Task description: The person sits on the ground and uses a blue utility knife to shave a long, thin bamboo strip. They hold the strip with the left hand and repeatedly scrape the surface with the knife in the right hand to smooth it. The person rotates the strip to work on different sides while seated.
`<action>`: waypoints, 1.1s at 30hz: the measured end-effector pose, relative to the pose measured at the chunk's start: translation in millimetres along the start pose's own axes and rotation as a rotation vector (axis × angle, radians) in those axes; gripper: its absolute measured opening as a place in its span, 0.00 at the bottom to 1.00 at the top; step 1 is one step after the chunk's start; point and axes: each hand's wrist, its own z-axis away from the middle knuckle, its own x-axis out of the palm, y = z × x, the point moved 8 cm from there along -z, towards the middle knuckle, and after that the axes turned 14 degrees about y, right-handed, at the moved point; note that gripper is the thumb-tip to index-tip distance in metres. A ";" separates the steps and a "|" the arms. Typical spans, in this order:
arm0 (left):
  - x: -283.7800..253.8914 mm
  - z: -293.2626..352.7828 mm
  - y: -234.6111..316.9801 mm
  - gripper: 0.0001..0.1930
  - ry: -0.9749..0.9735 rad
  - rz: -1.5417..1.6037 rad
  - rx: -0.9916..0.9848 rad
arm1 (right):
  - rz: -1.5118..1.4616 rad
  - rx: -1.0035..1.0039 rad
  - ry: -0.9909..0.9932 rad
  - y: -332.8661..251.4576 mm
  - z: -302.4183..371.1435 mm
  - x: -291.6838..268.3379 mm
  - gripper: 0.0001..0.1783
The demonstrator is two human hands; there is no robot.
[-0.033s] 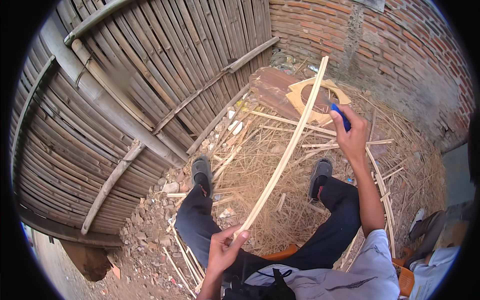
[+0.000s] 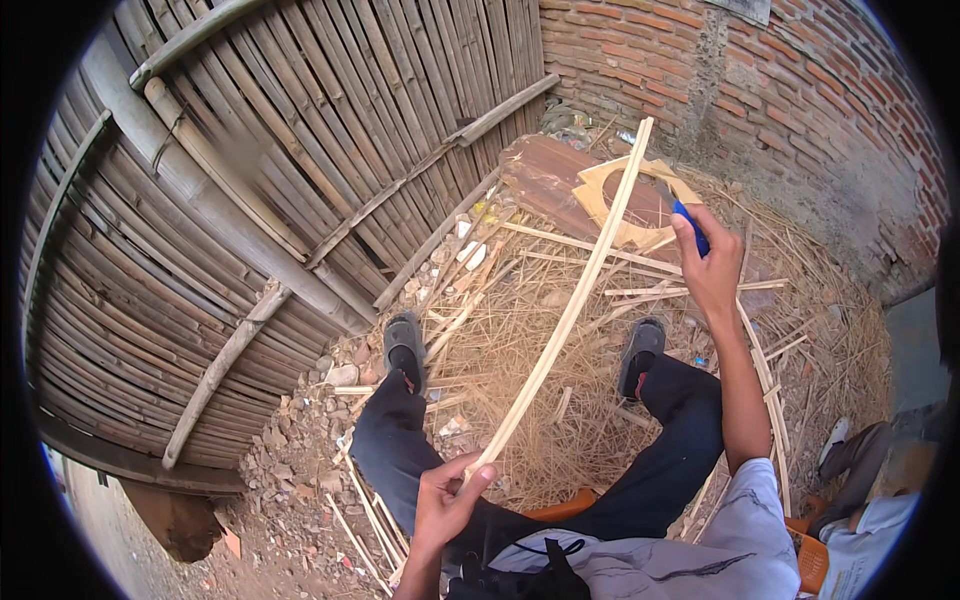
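Observation:
A long, pale bamboo strip [image 2: 568, 318] slants up and away from my lap, bowing slightly along its length. My left hand [image 2: 450, 503] is closed round its near end, thumb on top. In my right hand [image 2: 711, 262] is a utility knife [image 2: 692, 226] with a blue handle, its blade pointing up and left. The knife is a short way right of the strip's far part, apart from it. Beyond the strip, a flat pale wooden piece with a round opening [image 2: 603, 187] lies on a brown board [image 2: 541, 178], partly covered by the strip.
Straw-like shavings [image 2: 540, 400] and several cut strips [image 2: 640, 292] litter the ground between my feet. A bamboo slat wall [image 2: 330, 130] rises at left, a brick wall [image 2: 800, 110] at the back right. Stones lie at left; another person's leg [image 2: 850, 470] shows at the right edge.
My right hand has shifted slightly right and nearer with the knife, whose blade shows more plainly. The strip's far end has dipped a little; my left hand has barely moved.

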 end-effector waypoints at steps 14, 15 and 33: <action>15.4 -27.4 37.8 0.17 0.187 -0.015 0.255 | -0.334 -0.374 -0.641 -120.5 122.7 47.6 0.17; 17.1 -27.8 43.4 0.18 0.200 -0.018 0.298 | -0.338 -0.381 -0.669 -123.2 123.8 47.1 0.17; 30.0 -30.7 76.0 0.22 0.232 0.105 0.356 | -0.469 -0.355 -0.498 -122.8 131.6 41.6 0.18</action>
